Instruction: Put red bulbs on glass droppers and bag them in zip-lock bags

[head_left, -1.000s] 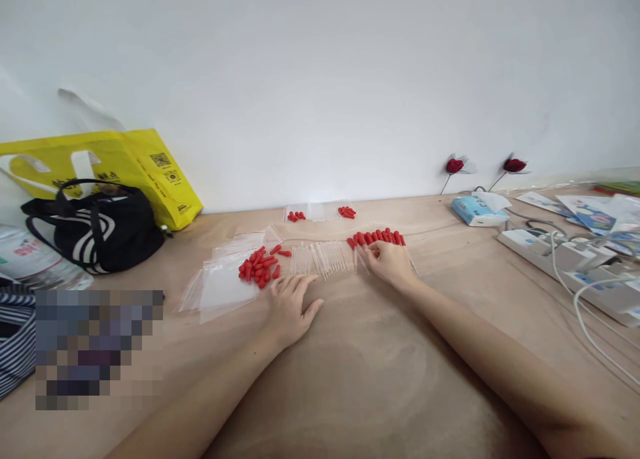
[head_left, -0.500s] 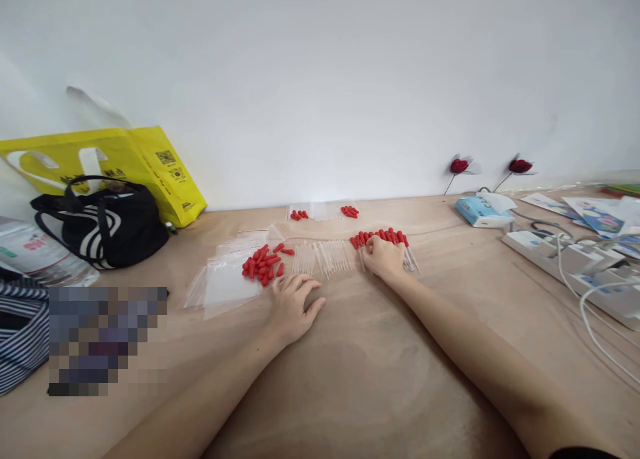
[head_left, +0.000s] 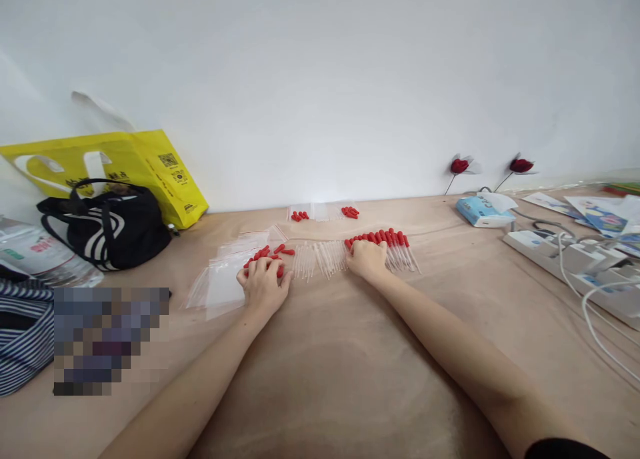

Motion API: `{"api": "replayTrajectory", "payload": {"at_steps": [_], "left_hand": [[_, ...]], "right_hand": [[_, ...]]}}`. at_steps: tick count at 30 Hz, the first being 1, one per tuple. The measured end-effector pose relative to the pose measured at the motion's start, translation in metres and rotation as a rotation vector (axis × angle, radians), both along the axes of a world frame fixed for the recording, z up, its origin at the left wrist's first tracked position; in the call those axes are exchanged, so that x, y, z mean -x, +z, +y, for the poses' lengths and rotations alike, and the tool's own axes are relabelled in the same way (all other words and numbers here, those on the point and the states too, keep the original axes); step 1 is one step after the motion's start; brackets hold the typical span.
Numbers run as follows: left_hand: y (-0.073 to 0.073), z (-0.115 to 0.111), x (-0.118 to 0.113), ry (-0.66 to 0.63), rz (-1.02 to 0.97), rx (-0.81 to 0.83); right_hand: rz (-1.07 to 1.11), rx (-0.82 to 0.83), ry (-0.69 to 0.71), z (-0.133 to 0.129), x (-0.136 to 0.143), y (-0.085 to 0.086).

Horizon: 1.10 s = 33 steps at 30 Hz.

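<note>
Head view, red bulbs: heaped red bulbs (head_left: 261,253) lie on and beside the flat plastic bags (head_left: 225,282), on the left of the surface (head_left: 325,365); two smaller red groups sit at the back by the wall.
Clear tubes: bare clear tubes (head_left: 329,259) lie side by side between the two hands, narrow and loose.
Droppers: a row of droppers (head_left: 399,249) lies to the right, red ends away from the person, clear stems pointing back.
Left hand: the left hand (head_left: 264,287) lies over the heap with its fingers curled down among the bulbs; the tips are hidden, so whether they pinch one is uncertain.
Right hand: the right hand (head_left: 367,259) covers the left end of the row, fingers bent and close together beside a red end; its grip is hidden too.
Bulb feel: probably light, soft and rubbery, easy to squeeze out of shape; best pinched at the sides near the neck.
Tube feel: likely light, stiff and slick, apt to roll, perhaps brittle if glass; better held near the end that meets the bulb, without bending.
Bag feel: looks thin and limp, prone to slide; take an edge.
</note>
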<state>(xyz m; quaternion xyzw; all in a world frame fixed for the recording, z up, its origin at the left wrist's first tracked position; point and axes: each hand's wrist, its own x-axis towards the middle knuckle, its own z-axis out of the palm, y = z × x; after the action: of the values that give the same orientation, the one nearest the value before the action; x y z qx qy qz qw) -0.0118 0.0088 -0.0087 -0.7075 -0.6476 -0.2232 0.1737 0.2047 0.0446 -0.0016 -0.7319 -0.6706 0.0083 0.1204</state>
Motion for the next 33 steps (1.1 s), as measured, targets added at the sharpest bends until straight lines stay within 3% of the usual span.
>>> {"api": "replayTrajectory", "payload": {"at_steps": [10,15,18,23,26,33], "left_hand": [[0.001,0.004,0.010,0.005,0.099,-0.050],[0.005,-0.001,0.008,-0.009,0.009,-0.101],[0.007,-0.014,-0.003,-0.103,-0.060,-0.108],[0.005,-0.038,-0.027,-0.455,-0.083,0.040],[0.002,-0.043,-0.034,-0.540,-0.079,0.126],[-0.001,-0.039,-0.027,-0.549,-0.091,0.205]], "right_hand": [[-0.067,0.065,0.021,0.006,0.011,0.004],[-0.103,-0.037,0.084,-0.012,0.003,0.007],[-0.132,-0.140,0.270,-0.035,-0.014,0.007],[-0.139,-0.217,0.576,-0.070,-0.041,-0.002],[-0.094,-0.203,0.617,-0.078,-0.050,-0.007],[0.170,-0.164,0.625,-0.073,-0.049,-0.011]]}}
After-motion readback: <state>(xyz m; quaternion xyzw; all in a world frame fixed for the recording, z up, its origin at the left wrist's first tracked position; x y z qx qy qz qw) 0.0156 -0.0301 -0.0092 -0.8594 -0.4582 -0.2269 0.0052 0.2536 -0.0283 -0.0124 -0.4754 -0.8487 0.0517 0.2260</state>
